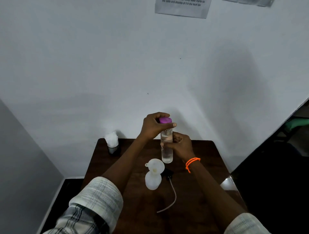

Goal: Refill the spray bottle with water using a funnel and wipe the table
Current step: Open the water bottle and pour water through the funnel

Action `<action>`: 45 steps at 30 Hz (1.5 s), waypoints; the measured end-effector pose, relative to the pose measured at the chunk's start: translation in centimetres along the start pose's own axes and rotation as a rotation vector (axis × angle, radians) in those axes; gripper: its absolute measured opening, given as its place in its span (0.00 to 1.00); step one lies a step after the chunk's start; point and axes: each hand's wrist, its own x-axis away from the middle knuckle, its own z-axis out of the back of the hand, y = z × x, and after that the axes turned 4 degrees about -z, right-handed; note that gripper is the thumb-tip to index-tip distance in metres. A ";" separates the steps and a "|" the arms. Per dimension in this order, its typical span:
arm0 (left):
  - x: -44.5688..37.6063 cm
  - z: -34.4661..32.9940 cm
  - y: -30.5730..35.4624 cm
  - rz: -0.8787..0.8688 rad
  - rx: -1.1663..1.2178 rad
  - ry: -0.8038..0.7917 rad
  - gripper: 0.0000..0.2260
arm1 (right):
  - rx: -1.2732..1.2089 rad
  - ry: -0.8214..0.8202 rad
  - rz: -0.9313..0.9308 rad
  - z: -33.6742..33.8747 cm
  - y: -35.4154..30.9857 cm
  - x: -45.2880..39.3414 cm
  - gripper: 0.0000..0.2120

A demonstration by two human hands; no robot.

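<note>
Rolled sleeves (100, 197) foremost; left hand (153, 126) fingers clamped on purple cap (165, 120), right hand (181, 144) around water bottle (166, 152).

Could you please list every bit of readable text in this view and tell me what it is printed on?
Paper sheet on the wall: "the table and dispose of it in the trash bin"; the cut-off line above ends in what looks like "water marks on".
Second sheet at the top right: too cut off to read.
Nothing else shows any text.
</note>
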 end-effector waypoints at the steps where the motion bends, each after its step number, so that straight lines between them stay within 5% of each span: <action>1: 0.0 0.0 0.1 -0.019 -0.030 0.021 0.21 | 0.012 0.009 -0.003 0.0 0.1 0.0 0.17; 11: -0.2 -1.2 0.3 -0.119 -0.368 0.199 0.23 | 0.092 0.021 0.053 -0.2 0.3 -0.7 0.18; 19: -1.4 -0.7 1.3 -0.105 -0.260 0.346 0.20 | 0.086 0.029 0.018 0.0 1.0 -0.4 0.17; 25: -1.2 2.0 -1.7 0.301 0.211 0.312 0.24 | 0.111 0.041 -0.014 1.4 2.0 -0.3 0.20; 32: 2.0 4.7 -9.1 0.693 0.510 0.397 0.12 | 0.214 0.017 -0.034 2.8 4.2 0.2 0.19; 37: 4.8 5.3 -12.5 0.779 0.296 0.311 0.14 | 0.283 -0.043 -0.025 2.9 5.7 1.0 0.20; 45: 9.5 4.9 -15.4 0.675 -0.142 0.078 0.16 | 0.364 -0.115 -0.021 3.0 7.9 2.2 0.28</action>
